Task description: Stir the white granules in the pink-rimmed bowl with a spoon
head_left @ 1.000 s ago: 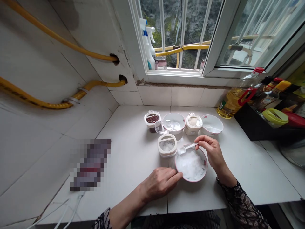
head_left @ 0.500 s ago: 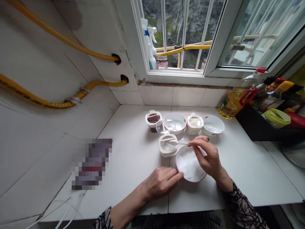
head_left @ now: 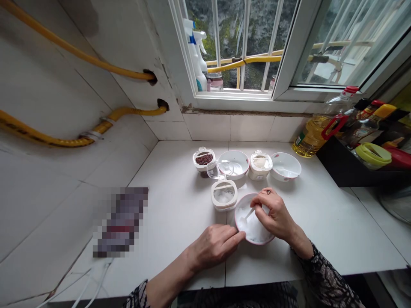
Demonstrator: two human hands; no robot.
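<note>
Three jars [head_left: 224,205] stand near the bowl [head_left: 257,243] that left hand [head_left: 218,244] pinches, right hand [head_left: 274,213] pinching a spoon [head_left: 249,214].

open counter [head_left: 334,226] right of the right hand [head_left: 272,214], plenty more left of the front jar [head_left: 224,207]! behind that, its raised lid [head_left: 220,170] and a tight row of bowls [head_left: 279,160] and jars [head_left: 258,173] block the way; the left hand [head_left: 218,246] bars the near left.
</note>
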